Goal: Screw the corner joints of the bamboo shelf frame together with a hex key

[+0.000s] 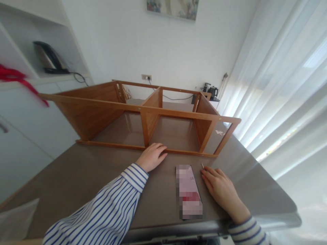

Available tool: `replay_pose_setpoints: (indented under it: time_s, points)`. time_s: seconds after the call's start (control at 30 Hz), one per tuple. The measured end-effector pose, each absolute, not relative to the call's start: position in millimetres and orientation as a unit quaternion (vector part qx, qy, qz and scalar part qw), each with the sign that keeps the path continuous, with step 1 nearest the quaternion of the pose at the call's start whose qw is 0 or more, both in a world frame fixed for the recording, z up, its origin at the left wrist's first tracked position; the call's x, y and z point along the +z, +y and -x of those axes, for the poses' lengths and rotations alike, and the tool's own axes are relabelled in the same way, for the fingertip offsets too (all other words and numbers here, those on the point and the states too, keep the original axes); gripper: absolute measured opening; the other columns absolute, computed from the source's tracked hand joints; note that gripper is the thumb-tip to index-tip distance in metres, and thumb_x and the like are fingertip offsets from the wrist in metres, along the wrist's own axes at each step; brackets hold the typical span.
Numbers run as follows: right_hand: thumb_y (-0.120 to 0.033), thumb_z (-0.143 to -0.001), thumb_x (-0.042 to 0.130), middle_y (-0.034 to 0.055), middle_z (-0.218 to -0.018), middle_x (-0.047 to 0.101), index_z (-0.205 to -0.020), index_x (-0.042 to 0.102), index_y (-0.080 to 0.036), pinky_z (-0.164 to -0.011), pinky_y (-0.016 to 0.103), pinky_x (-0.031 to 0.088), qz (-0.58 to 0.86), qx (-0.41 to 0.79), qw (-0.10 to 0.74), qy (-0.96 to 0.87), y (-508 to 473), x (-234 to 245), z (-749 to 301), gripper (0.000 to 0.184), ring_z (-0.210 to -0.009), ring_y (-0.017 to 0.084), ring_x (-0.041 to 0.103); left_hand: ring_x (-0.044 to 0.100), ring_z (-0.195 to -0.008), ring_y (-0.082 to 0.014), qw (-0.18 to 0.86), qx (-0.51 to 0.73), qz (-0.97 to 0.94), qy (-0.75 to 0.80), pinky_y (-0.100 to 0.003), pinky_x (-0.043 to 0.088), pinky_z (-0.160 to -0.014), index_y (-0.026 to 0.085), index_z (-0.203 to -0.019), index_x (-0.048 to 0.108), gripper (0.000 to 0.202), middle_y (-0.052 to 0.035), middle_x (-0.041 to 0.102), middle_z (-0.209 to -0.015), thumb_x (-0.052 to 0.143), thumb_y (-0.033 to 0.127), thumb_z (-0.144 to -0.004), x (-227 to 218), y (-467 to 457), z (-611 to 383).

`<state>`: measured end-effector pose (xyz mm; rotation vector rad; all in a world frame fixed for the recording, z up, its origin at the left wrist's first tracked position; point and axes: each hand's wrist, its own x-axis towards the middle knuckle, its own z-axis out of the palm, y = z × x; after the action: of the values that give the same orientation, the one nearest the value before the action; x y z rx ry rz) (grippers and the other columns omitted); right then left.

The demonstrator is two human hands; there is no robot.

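A wooden shelf frame (178, 115) with several open compartments lies on its side on the brown table (76, 177). My left hand (152, 156) rests palm down on the table, fingertips touching the frame's front bottom rail. My right hand (220, 188) lies flat on the table, just right of a phone (189, 191) with a lit screen. A small thin object, perhaps a screw (202, 165), lies at my right fingertips. Neither hand holds anything. Both sleeves are blue-and-white striped.
White shelving at the left holds a steel kettle (48, 58) and something red (17, 80). A wall socket (146, 77) with a cable is behind the frame. A small black kettle (212, 91) stands at the back right. Sheer curtains (281, 85) fill the right side.
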<state>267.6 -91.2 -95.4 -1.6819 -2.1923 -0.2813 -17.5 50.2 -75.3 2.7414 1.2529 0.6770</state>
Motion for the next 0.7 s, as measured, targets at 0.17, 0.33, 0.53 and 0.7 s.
replay_pose_setpoints:
  time_s: [0.17, 0.33, 0.53, 0.7]
  points:
    - [-0.031, -0.090, 0.043, 0.0060, -0.115, 0.063, -0.119, 0.057, -0.024, -0.077, 0.034, 0.050, 0.598, -0.082, 0.156, -0.781, -92, -88, -272, 0.033, -0.094, 0.021, 0.059, 0.055, -0.091, -0.0189, -0.007, 0.246, -0.844, 0.477, -0.031, 0.043, -0.083, 0.019, -0.097, 0.061, 0.031, -0.0060, 0.062, -0.094, 0.039, 0.040, -0.091, -68, 42, 27]
    - [-0.035, -0.090, 0.041, 0.0065, -0.116, 0.063, -0.120, 0.056, -0.024, -0.080, 0.036, 0.050, 0.633, -0.066, 0.179, -0.751, -89, -83, -287, 0.035, -0.099, 0.022, 0.061, 0.057, -0.077, -0.0194, -0.062, 0.303, -0.733, 0.605, -0.030, 0.044, -0.071, 0.019, -0.084, 0.054, 0.034, -0.0055, 0.060, -0.080, 0.039, 0.049, -0.088, -60, 45, 45]
    - [-0.039, -0.089, 0.039, 0.0063, -0.100, 0.068, -0.116, 0.057, -0.023, -0.073, 0.033, 0.051, 0.654, -0.037, 0.211, -0.726, -74, -83, -291, 0.036, -0.086, 0.021, 0.065, 0.059, -0.095, -0.0240, -0.047, 0.337, -0.739, 0.581, -0.034, 0.044, -0.083, 0.013, -0.111, 0.045, 0.040, -0.0135, 0.060, -0.103, 0.042, 0.046, -0.088, -60, 64, 54]
    - [-0.036, -0.087, 0.041, 0.0072, -0.102, 0.068, -0.120, 0.053, -0.021, -0.075, 0.033, 0.050, 0.665, -0.009, 0.224, -0.713, -57, -81, -283, 0.039, -0.087, 0.021, 0.065, 0.064, -0.079, -0.0227, 0.094, 0.334, -0.714, 0.608, -0.030, 0.046, -0.066, 0.016, -0.108, 0.046, 0.037, -0.0092, 0.066, -0.087, 0.042, 0.046, -0.087, -68, 78, 51]
